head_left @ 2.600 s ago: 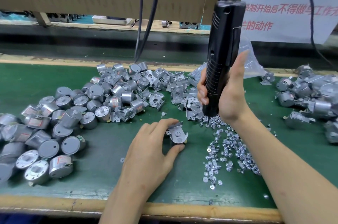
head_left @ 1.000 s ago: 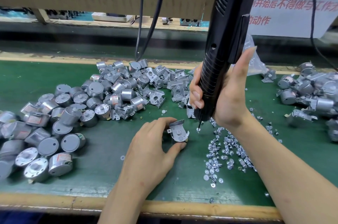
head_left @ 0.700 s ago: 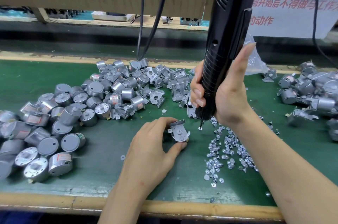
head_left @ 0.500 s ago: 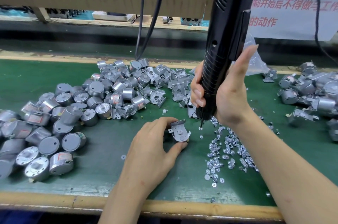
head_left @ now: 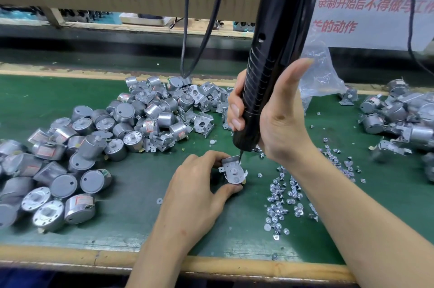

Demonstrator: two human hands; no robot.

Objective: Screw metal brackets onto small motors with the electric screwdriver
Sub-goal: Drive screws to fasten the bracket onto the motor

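Around our held motor (head_left: 233, 173), we find bare green mat (head_left: 131, 217) at eight o'clock, motor heap (head_left: 94, 146) beyond it from nine to ten, brackets (head_left: 204, 123) at eleven, screws (head_left: 281, 198) littering four, our screwdriver (head_left: 270, 76) slanting overhead at one.

One electric screwdriver (head_left: 277, 57) in the right hand (head_left: 281, 121), one bracketed motor (head_left: 233, 171) in the left hand (head_left: 195, 193); dozens of loose motors (head_left: 91, 146) left of it, dozens of screws (head_left: 279, 205) beside the right forearm

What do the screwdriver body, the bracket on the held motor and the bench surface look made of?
Screwdriver: apparently black moulded plastic, matt, ribbed grip. Bracket: likely stamped sheet metal, dull grey, bent tabs. Bench surface: green mat, perhaps rubber; dull, scuffed.
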